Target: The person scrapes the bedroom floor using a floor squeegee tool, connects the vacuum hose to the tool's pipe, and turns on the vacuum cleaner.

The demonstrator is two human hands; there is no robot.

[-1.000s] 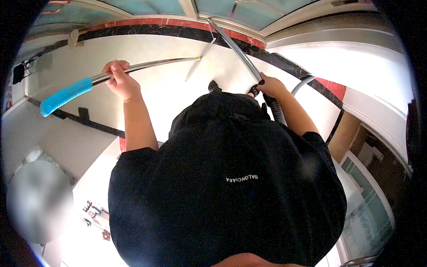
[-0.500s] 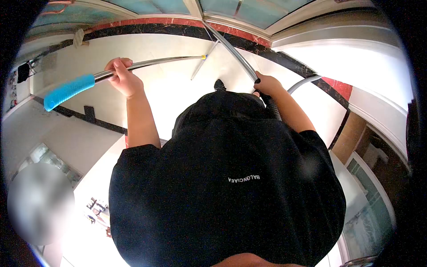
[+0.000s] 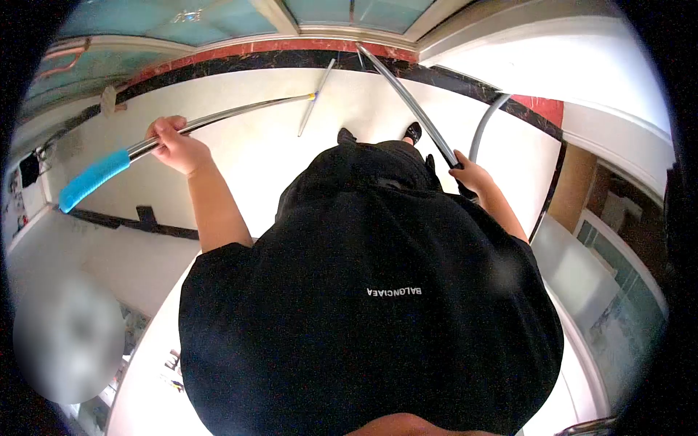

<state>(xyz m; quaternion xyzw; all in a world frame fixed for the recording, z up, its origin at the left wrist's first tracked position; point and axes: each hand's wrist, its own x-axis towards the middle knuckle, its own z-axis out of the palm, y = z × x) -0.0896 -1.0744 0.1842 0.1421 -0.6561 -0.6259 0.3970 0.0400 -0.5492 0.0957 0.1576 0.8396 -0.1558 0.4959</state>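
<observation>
Two long-handled implements, one in each of your hands, over a cream-white floor [image 3: 251, 149].

Item, left: a slim, shiny silver metal pole [image 3: 240, 110] with a ribbed-looking bright blue grip sleeve [image 3: 94, 178]. Your left hand [image 3: 180, 151] has its fingers curled around the bare metal just beyond the sleeve. The sleeve sticks out to the near left of your fist; the pole runs away to the far right, to a yellow joint [image 3: 312, 97] at a thin grey crossbar [image 3: 307, 118].

Item, right: a straight grey metal tube [image 3: 407, 98]. Your right hand [image 3: 474, 176] has its fingers wrapped about the near end; some are hidden, so you cannot tell how each one lies. From them the tube slants to the far left, its far end by the black floor border [image 3: 291, 59].

Also listed: one curved grey hose [image 3: 481, 131], to the right beyond your right hand; two black shoes [image 3: 413, 132], between the implements; one black T-shirt [image 3: 363, 341] with white lettering.
</observation>
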